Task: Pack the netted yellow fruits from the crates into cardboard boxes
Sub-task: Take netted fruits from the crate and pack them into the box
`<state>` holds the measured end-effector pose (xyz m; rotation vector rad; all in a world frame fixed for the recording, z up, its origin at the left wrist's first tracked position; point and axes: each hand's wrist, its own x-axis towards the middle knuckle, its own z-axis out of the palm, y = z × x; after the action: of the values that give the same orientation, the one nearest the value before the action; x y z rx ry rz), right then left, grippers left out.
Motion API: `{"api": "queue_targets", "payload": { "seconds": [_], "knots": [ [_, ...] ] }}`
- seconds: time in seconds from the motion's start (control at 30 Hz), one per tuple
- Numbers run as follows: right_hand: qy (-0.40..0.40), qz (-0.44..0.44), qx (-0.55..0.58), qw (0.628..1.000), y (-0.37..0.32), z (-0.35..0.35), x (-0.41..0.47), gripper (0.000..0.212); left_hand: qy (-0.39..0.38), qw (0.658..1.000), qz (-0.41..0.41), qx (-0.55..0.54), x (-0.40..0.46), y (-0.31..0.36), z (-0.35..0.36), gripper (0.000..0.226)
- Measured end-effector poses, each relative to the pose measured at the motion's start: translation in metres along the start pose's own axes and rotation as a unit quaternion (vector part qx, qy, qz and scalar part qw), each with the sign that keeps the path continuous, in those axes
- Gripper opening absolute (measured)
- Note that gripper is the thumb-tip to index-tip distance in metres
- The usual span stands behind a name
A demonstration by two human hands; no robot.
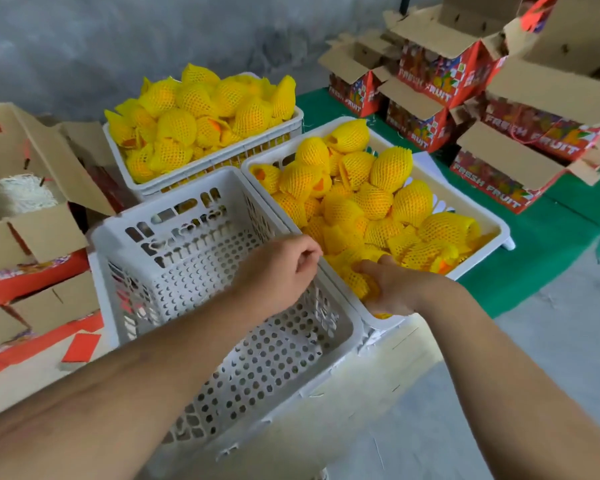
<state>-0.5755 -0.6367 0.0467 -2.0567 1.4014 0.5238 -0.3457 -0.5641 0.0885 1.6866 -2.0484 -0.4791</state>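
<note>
My right hand [392, 289] reaches into the near corner of the right-hand crate [485, 216], fingers curled round a netted yellow fruit [357, 284] to lift it out. My left hand [284, 268] hovers over the empty white crate [118, 244], fingers loosely curled with nothing in them that I can see, ready to help. An open cardboard box [45, 233] waits at my left; a second full crate [291, 123] stands behind.
</note>
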Motion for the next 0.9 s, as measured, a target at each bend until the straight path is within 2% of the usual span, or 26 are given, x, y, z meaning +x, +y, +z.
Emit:
{"api": "queue_targets", "payload": {
  "seconds": [0.1, 0.17, 0.23, 0.33, 0.4, 0.47, 0.57, 0.6, 0.63, 0.73, 0.8, 0.9],
  "knots": [
    [0.025, -0.012, -0.006, 1.000, -0.007, 0.009, 0.005, 0.084, -0.040, 0.998, 0.040, -0.007, 0.056, 0.028, 0.034, 0.021],
    [0.057, 0.004, -0.027, 0.998, -0.008, 0.017, 0.009, 0.082, -0.080, 0.996, 0.024, -0.032, 0.078, 0.035, 0.057, 0.026],
    [0.089, 0.024, -0.049, 0.995, -0.008, 0.023, 0.011, 0.082, -0.086, 0.994, -0.009, -0.063, 0.085, 0.035, 0.078, 0.030],
    [0.124, 0.011, -0.041, 0.991, -0.006, 0.027, 0.010, 0.092, -0.015, 0.998, -0.058, 0.015, 0.078, 0.026, 0.101, 0.040],
    [0.180, 0.000, -0.015, 0.983, -0.003, 0.028, 0.007, 0.094, 0.032, 0.997, -0.065, 0.020, 0.079, 0.023, 0.105, 0.048],
    [0.265, 0.009, 0.057, 0.963, -0.003, 0.030, 0.006, 0.082, 0.034, 0.997, -0.073, -0.001, 0.082, 0.022, 0.105, 0.062],
    [0.417, 0.026, 0.196, 0.887, -0.008, 0.033, 0.009, 0.045, -0.020, 0.996, -0.090, 0.006, 0.085, 0.022, 0.104, 0.082],
    [0.450, 0.029, 0.226, 0.864, -0.008, 0.033, 0.010, 0.041, -0.041, 0.995, -0.092, 0.016, 0.085, 0.021, 0.104, 0.084],
    [0.462, 0.029, 0.239, 0.854, -0.007, 0.034, 0.011, 0.046, -0.064, 0.993, -0.092, 0.026, 0.086, 0.021, 0.104, 0.084],
    [0.435, -0.001, 0.221, 0.873, -0.001, 0.035, 0.009, 0.085, -0.109, 0.989, -0.096, 0.042, 0.088, 0.022, 0.101, 0.081],
    [0.407, -0.061, 0.247, 0.877, 0.004, 0.032, 0.003, 0.103, -0.112, 0.988, -0.093, 0.053, 0.089, 0.021, 0.101, 0.085],
    [0.355, -0.147, 0.322, 0.865, 0.010, 0.024, -0.009, 0.112, -0.076, 0.991, -0.099, 0.051, 0.088, 0.023, 0.102, 0.084]
  ]
}}
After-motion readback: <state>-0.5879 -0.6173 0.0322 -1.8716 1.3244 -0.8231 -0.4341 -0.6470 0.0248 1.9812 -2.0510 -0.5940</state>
